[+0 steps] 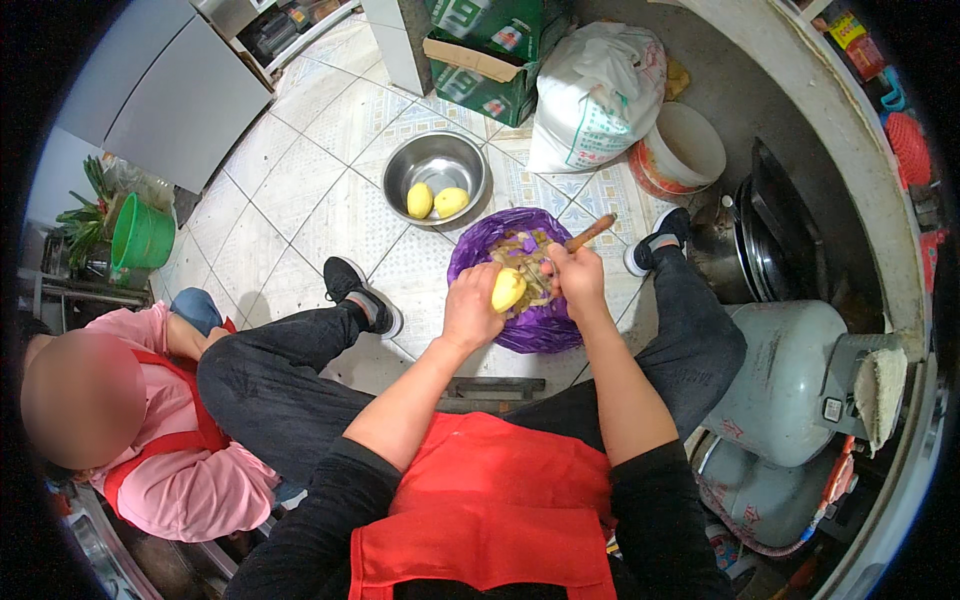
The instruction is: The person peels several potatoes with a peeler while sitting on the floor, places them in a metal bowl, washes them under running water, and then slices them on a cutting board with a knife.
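My left hand (pixel 474 306) is closed around a peeled yellow potato (pixel 508 290), held over a container lined with a purple plastic bag (pixel 476 244). Peelings (pixel 536 277) lie inside the bag. In my right hand (pixel 577 279) is a tool with a wooden handle (pixel 590 233), which points up and to the right; its working end is hidden by the fingers. Beyond the bag, a steel bowl (pixel 435 150) on the floor holds two peeled potatoes (pixel 420 200).
A person in pink sleeves (pixel 202 487) sits close at my left. Gas cylinders (pixel 780 375) and dark pans (pixel 757 240) are at the right. Ahead stand a white sack (pixel 596 97), a bucket (pixel 686 150) and green cartons (pixel 480 86). A green basket (pixel 141 236) stands at the left.
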`<state>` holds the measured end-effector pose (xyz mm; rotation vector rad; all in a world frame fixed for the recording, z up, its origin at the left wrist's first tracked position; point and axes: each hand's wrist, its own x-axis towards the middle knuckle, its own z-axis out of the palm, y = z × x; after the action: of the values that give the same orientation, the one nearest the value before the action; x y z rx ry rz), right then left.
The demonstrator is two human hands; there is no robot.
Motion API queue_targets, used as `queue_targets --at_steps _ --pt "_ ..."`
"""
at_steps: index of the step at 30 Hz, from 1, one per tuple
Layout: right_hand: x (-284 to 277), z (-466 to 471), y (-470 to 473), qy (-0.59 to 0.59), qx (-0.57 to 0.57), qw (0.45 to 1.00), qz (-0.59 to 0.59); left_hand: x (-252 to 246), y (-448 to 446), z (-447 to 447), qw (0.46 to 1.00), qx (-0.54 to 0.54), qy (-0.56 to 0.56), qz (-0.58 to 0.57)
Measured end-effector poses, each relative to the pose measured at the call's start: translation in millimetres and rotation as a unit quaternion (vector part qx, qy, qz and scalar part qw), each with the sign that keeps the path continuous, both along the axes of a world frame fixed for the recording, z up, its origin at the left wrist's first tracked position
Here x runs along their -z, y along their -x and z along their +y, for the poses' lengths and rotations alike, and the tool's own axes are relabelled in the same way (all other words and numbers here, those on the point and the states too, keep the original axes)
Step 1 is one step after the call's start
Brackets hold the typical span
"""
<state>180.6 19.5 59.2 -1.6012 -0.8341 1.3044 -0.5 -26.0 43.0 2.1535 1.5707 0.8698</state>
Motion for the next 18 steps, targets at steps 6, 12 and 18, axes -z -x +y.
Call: queue_targets --at_steps 6,12,18 --pt "-4.6 -1.4 1.9 0.019 -0.035 0.992 0.122 -3.0 -0.4 1.1 1.0 -0.009 0.015 -0.014" --pt "-3.2 0.2 -1.7 0.038 -0.033 0.987 0.15 -4.4 -1.4 0.3 0.999 -0.016 0.015 -0.025" --pt "0.0 2.3 -11.1 0.049 -0.064 0.983 0.167 -3.9 -1.2 1.7 1.0 -0.013 0.019 -0.022"
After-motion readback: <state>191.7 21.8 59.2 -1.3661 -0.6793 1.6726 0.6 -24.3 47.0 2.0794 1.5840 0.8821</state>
